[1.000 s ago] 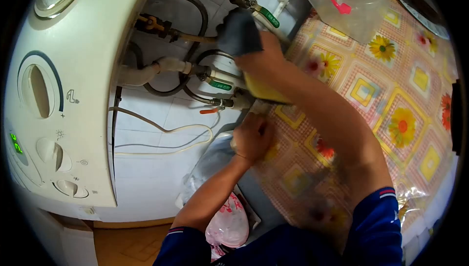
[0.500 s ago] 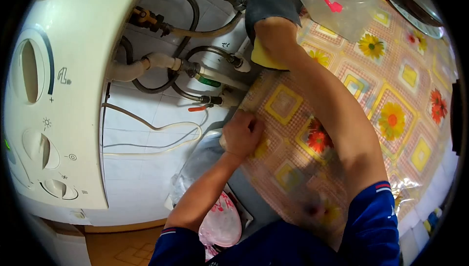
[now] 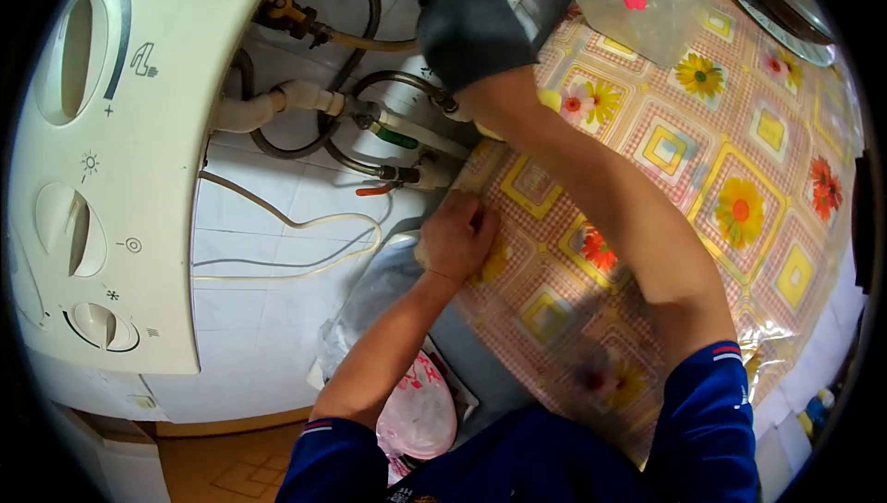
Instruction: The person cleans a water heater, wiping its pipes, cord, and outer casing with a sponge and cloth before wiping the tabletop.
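My left hand (image 3: 455, 237) is closed and presses on the edge of the flowered plastic tablecloth (image 3: 637, 226); what is under its curled fingers, if anything, is hidden. A dark grey mitt-like cover (image 3: 476, 30) hides my right hand from the wrist forward, so its fingers do not show. That hand is at the far left edge of the table, close to the wall and the pipes. A yellow soft piece (image 3: 549, 99) shows beside my right wrist, partly under it.
A white boiler (image 3: 157, 226) with knobs stands at left. Hoses and pipes with a green-handled valve (image 3: 395, 137) and a red lever (image 3: 375, 191) run along the wall. A clear bin (image 3: 637, 27) with a pink handle sits at the back. A pink-and-white bag (image 3: 420, 415) lies below.
My right hand with the grey mitt has moved left towards the wall and pipes, and the yellow piece is now mostly hidden. My left hand stays at the table edge.
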`<state>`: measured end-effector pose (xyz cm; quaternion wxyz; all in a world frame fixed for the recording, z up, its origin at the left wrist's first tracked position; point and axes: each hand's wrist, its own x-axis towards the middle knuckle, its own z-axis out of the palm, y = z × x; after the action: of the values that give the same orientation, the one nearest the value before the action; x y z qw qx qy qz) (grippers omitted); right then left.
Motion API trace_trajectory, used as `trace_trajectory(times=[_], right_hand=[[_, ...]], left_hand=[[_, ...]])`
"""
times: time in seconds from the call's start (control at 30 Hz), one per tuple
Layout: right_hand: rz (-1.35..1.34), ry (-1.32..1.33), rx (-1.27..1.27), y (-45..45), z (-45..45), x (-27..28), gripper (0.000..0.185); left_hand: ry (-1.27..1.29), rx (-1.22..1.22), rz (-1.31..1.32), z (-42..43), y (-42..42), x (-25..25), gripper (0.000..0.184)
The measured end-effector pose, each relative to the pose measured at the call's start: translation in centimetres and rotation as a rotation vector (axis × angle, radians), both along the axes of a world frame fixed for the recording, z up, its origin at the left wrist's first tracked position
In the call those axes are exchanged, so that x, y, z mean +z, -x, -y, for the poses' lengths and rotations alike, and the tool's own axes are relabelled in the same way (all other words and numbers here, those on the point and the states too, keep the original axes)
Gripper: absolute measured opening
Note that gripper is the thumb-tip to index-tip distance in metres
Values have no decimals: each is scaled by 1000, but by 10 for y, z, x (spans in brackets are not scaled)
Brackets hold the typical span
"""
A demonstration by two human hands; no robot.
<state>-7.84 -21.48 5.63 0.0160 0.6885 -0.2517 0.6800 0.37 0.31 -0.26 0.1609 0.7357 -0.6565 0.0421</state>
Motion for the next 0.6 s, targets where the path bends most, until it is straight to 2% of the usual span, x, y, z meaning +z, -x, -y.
trace_trajectory(times=[0.03,0.1,0.13,0.2,0.33,0.4,0.53,0.6], right_hand=[[4,1,1,-17,0,-13,14],[27,-277,-20,-50,-5,-40,12],[29,-279,-18,-45,-8,-30,12],[-193,-789,300,-22,-20,3,15],[-420,-699,400,-37,-44,20,18],[173,-368,406,-41,-57,32,19],[128,-368,328,-37,-35,2,20],[39,-901,412,-25,-29,2,25]], left_hand=[[1,1,4,0,1,1,21],[31,9,-19,-1,3,1,21],[29,10,-17,-1,3,1,21],[43,4,2,0,2,0,22],[7,10,2,0,1,-1,22],[-7,10,-20,2,0,0,25],[-59,24,28,-1,-1,-1,27],[-61,50,-23,0,3,3,28]])
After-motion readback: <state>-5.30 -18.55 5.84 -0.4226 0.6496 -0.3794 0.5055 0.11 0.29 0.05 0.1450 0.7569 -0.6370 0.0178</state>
